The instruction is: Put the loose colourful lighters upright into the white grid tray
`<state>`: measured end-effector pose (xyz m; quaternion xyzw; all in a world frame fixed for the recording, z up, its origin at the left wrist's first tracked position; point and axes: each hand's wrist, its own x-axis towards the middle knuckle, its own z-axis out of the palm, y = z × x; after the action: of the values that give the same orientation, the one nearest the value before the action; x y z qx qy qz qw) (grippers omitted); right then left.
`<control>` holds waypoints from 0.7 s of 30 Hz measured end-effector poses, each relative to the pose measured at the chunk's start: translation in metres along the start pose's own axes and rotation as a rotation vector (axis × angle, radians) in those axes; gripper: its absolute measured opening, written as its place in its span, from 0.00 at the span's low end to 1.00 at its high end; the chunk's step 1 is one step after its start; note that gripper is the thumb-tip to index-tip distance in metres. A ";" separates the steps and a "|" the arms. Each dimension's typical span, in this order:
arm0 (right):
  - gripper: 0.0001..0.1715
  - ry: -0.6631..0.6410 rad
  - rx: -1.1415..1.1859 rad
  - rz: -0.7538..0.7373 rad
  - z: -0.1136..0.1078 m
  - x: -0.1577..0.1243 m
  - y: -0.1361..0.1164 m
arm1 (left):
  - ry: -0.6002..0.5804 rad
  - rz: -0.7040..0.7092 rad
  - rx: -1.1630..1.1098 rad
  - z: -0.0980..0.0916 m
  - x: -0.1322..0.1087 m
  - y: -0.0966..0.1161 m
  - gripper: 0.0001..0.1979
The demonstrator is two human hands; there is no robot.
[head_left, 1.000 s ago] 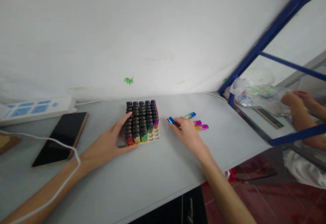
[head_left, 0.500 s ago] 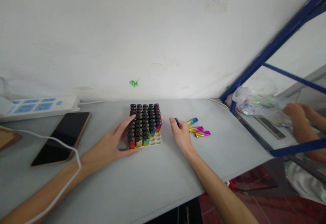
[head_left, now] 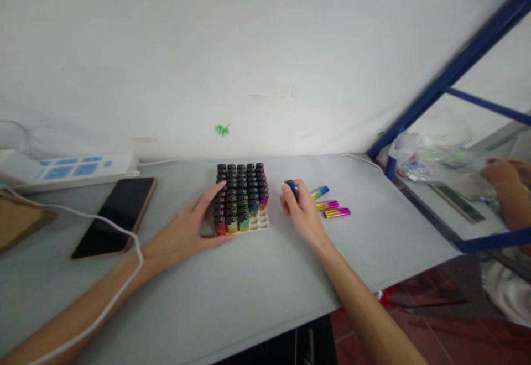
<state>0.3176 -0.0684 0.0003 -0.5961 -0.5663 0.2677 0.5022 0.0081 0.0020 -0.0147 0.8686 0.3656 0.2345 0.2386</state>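
A white tray (head_left: 260,222) holds upright rows of lighters (head_left: 238,198) with black tops and coloured bodies. Several of its cells show bare at the near right corner. My left hand (head_left: 186,229) grips the tray's left side, thumb along the near edge and a finger against the lighters. To the right of the tray, my right hand (head_left: 306,210) is closed around a blue lighter (head_left: 291,187), held above the table. Beside that hand lie a blue-yellow lighter (head_left: 320,192) and two magenta-yellow lighters (head_left: 327,205), partly behind the fingers.
A phone (head_left: 116,215) and a white power strip (head_left: 83,168) are on the left, with a white cable (head_left: 139,243) crossing over my left forearm. Blue metal framing (head_left: 415,116) bounds the right side. Beyond it are plastic bags (head_left: 431,157) and another person's hands (head_left: 504,174).
The view has shifted slightly, so the tray and table appear farther right. My right hand has turned the lighter, and more of its blue end shows. My left hand stays on the tray.
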 end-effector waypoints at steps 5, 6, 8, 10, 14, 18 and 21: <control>0.25 0.096 -0.131 -0.189 -0.012 -0.004 -0.011 | -0.014 -0.010 -0.023 -0.001 0.000 0.003 0.61; 0.27 0.088 -0.140 -0.182 -0.012 -0.006 -0.014 | -0.011 -0.008 -0.027 -0.001 0.000 0.004 0.62; 0.31 0.008 -0.111 -0.139 -0.010 -0.010 -0.019 | -0.010 -0.009 -0.033 -0.001 0.000 0.004 0.62; 0.31 -0.085 -0.068 -0.115 -0.006 -0.014 -0.021 | -0.018 -0.013 -0.036 -0.001 0.000 0.005 0.62; 0.28 -0.197 -0.115 -0.175 0.001 -0.016 -0.021 | -0.019 -0.017 -0.040 -0.003 0.000 0.008 0.61; 0.24 -0.311 -0.214 -0.254 0.002 -0.013 -0.017 | -0.033 -0.037 -0.035 -0.005 -0.001 0.012 0.58; 0.19 -0.362 -0.298 -0.278 0.003 -0.010 -0.018 | -0.044 -0.047 -0.031 -0.005 -0.001 0.013 0.58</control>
<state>0.3057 -0.0800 0.0126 -0.5222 -0.7566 0.2121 0.3315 0.0114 -0.0052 -0.0034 0.8609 0.3769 0.2153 0.2654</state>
